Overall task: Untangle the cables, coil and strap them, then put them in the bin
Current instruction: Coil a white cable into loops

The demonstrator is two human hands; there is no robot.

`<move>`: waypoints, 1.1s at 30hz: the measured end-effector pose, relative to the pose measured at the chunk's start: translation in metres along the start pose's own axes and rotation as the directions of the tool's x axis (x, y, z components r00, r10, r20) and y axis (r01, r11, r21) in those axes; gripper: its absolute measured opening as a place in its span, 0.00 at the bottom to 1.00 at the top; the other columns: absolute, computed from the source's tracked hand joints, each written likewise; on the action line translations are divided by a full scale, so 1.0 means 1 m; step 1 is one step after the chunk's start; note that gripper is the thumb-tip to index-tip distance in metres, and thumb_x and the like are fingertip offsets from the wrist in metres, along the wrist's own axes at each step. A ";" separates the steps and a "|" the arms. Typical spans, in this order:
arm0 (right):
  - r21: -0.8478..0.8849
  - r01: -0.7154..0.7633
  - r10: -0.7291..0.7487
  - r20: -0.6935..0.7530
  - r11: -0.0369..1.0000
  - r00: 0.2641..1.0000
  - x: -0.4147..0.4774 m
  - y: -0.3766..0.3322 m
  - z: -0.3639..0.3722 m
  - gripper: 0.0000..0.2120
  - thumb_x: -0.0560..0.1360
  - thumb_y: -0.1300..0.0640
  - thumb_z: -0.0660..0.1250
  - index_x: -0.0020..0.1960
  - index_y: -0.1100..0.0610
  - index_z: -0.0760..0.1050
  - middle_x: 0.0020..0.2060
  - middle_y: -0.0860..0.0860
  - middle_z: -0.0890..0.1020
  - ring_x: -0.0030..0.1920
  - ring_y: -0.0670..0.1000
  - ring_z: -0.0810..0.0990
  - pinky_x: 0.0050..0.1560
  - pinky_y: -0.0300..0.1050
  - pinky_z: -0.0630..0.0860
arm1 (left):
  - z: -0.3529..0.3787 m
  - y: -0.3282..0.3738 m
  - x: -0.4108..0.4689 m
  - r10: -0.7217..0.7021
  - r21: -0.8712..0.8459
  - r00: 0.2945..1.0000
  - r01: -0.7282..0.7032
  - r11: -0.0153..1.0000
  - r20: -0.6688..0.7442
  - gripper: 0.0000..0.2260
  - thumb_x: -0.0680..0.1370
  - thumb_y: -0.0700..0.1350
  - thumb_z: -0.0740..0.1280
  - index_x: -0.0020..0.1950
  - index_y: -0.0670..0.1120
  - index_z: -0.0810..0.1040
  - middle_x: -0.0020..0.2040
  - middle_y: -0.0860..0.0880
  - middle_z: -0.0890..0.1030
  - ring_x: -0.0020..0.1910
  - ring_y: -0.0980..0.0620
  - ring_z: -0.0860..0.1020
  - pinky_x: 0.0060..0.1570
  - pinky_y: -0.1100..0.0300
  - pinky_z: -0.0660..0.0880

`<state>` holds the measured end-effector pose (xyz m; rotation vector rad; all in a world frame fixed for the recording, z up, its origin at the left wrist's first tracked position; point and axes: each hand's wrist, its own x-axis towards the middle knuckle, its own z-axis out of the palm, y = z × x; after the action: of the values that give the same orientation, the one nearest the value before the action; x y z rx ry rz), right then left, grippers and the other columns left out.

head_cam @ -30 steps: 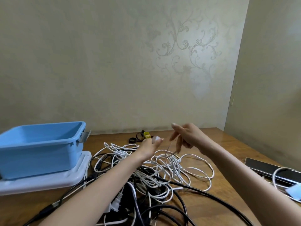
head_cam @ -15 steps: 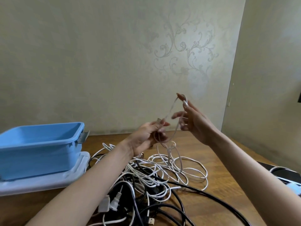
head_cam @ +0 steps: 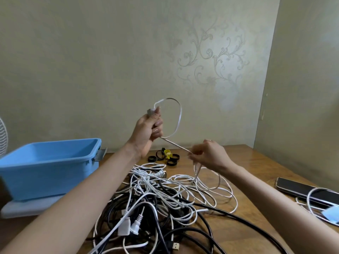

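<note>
Left hand (head_cam: 146, 131) is gripping the white cable (head_cam: 178, 118) by its end, one loop arching above; right hand (head_cam: 211, 156) is pinching it lower; the rest is trailing into the tangle (head_cam: 157, 195) on the table (head_cam: 247, 162), bin (head_cam: 45, 173) at left; likely risk: hard pulling cinching knots, dragging everything along.

left hand (head_cam: 148, 132) high, gripping, right hand (head_cam: 209, 156) pinching
</note>
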<state>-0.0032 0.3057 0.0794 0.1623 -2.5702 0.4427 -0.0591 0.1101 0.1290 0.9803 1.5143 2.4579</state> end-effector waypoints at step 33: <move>0.948 -0.264 0.664 0.313 -0.177 0.679 0.010 0.115 -0.005 0.12 0.81 0.63 0.54 0.46 0.62 0.75 0.19 0.49 0.67 0.15 0.42 0.57 0.15 0.32 0.55 | -0.094 0.054 -0.024 0.398 0.854 0.911 -0.117 0.507 -0.111 0.14 0.75 0.57 0.68 0.40 0.49 0.70 0.31 0.55 0.70 0.33 0.52 0.69 0.37 0.54 0.67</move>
<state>-0.0321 0.4149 0.0563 -0.4602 -1.2994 2.3581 -0.0797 0.0013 0.1337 0.9967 3.0226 2.0132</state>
